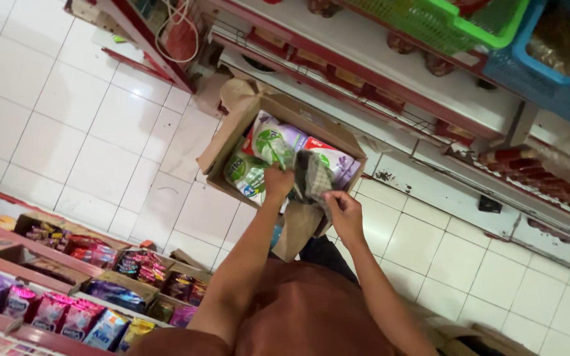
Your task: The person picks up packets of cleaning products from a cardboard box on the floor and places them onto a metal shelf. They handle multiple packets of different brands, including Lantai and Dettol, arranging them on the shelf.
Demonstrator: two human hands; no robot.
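Two hands, left hand [278,181] and right hand [344,212], pinch a checked grey cloth [311,177] between closed fingers, above an open brown cardboard box [285,109] of soft white-and-green packets [268,148].

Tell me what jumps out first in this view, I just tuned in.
An open cardboard box on the white tiled floor, packed with green and purple refill pouches. Both hands meet above it: the left hand and right hand grip a dark checked cloth. Colourful sachets fill the shelf at lower left.

A small shop: shelves [47,254] of packaged goods [67,316], stock baskets [496,29], white tiled floor [67,105].
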